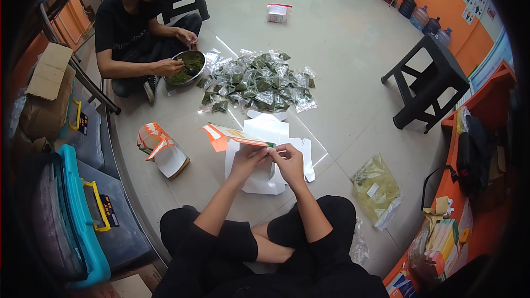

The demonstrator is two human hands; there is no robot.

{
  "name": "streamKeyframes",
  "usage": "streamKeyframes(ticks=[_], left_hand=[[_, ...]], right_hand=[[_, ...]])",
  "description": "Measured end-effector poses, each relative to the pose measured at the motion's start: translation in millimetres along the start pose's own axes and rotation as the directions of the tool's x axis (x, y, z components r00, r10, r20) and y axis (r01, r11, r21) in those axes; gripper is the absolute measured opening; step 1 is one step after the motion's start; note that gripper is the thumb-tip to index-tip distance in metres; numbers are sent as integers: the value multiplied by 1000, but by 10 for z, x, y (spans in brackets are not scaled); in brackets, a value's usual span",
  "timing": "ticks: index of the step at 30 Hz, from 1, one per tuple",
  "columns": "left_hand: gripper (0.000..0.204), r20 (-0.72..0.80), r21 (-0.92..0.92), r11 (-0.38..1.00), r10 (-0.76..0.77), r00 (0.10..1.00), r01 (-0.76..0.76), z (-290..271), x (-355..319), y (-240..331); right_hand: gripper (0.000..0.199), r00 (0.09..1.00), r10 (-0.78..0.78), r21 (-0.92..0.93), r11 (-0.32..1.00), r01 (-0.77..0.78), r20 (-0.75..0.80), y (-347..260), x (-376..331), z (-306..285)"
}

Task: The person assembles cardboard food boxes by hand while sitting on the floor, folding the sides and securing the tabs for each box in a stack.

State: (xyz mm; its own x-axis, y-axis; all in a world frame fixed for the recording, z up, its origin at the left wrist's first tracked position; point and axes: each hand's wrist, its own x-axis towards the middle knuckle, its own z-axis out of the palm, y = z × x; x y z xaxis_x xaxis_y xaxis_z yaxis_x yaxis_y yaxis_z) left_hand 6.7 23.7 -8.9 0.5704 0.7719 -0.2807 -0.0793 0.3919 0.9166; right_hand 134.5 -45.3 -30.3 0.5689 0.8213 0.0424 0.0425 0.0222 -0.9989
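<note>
A partly folded cardboard box [238, 136], with orange, white and green print, is held up in front of me. My left hand [249, 161] pinches its near end, and my right hand [289, 161] grips the same end close beside it, fingers closed. Under the hands, unfolded white box blanks [266, 128] lie on the floor. To the left stands another box [172, 159] with orange flaps raised. Beyond the blanks spreads a heap of small clear bags [256, 81] filled with something green.
At the far left a seated person [130, 36] works over a metal bowl [175, 81] of green filling. A black stool [433, 77] and a large yellowish-green bag [378, 187] are on my right. Lidded plastic bins [118, 215] line my left; an orange shelf [450, 187] borders the right.
</note>
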Motion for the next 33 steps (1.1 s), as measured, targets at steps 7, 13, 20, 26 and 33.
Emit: streamKeyframes(ticks=[7,13,20,26,33], left_hand=[[32,63,24,999,23,998,-24,-3,3,28],[30,71,27,999,30,997,-32,-36,11,11],[27,159,99,994,21,987,-37,-168,32,-36],[31,48,275,957,87,995,-96,-225,90,-148],[49,130,305,906,267,955,-295,-216,133,-251]], right_hand=[[16,1000,7,-9,1000,-6,14,-14,20,-45],[16,997,-24,-11,1000,25,71,-46,31,-63],[16,989,-14,39,999,9,144,-95,31,-115],[14,994,-66,-78,994,73,89,-151,-8,-14],[12,982,-170,-123,976,179,78,-228,-67,-63]])
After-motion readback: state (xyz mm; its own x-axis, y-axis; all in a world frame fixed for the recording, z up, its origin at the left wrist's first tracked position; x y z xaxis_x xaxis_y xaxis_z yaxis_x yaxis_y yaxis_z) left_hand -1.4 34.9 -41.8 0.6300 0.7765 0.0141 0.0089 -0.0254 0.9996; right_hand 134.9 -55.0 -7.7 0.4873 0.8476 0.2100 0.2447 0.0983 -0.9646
